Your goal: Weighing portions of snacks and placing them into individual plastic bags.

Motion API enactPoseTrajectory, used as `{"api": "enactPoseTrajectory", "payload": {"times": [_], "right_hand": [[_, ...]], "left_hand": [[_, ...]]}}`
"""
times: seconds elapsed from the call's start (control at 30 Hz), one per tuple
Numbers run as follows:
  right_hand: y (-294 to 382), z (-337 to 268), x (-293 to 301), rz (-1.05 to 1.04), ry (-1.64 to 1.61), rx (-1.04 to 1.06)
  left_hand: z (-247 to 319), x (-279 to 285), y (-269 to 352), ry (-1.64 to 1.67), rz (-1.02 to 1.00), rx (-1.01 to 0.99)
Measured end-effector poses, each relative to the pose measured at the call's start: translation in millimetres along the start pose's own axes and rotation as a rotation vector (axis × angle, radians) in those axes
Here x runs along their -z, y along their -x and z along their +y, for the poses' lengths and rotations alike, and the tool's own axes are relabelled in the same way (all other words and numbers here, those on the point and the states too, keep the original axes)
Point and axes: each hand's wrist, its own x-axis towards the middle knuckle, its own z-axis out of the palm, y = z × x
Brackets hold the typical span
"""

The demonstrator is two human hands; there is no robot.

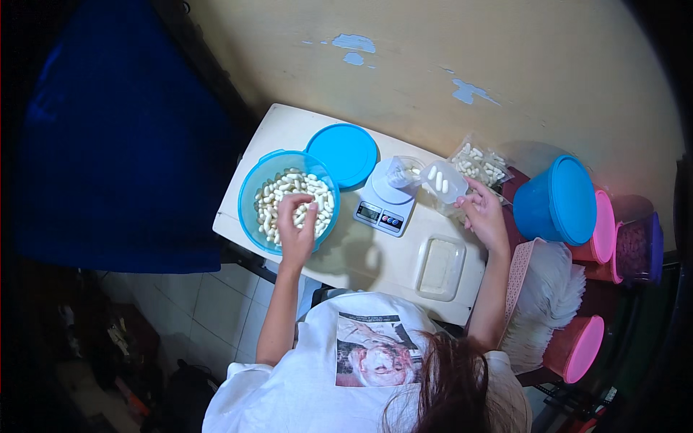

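My left hand point(295, 233) is over a translucent blue tub point(244, 219) full of white, capsule-shaped pieces point(325, 197). Its fingers curl toward the thumb, and whether a piece lies between them is hidden. A small clear plastic scoop point(459, 187) is in my right hand point(484, 214), with three white pieces lying in it. The scoop's front end is beside a clear plastic bag point(401, 172) on a white digital kitchen scale point(361, 196). Some pieces show in a clear container point(416, 162) at that bag. The scale's display is lit.
A round blue lid point(342, 154) lies behind the tub on the white table point(330, 276). A rectangular clear plastic container point(441, 268) sits at front right. Filled bags point(479, 162), a lidded blue tub point(552, 200) and a pink basket of clear bags point(547, 297) stand along the right.
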Motion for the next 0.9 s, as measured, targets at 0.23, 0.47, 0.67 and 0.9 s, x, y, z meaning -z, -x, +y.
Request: {"api": "enactPoseTrajectory", "payload": {"times": [0.23, 0.47, 0.67, 0.9], "right_hand": [[-25, -18, 10, -0.059, 0.251, -0.011], [-38, -14, 12, -0.055, 0.440, 0.101], [-37, -17, 14, -0.044, 0.404, 0.091], [-36, -16, 11, -0.035, 0.393, 0.087]], "left_hand": [[39, -68, -30, -0.059, -0.398, -0.267], [24, -120, -42, -0.160, -0.539, -0.376], [19, -128, -44, -0.158, -0.570, -0.364], [27, -130, -45, -0.241, -0.638, -0.399]]}}
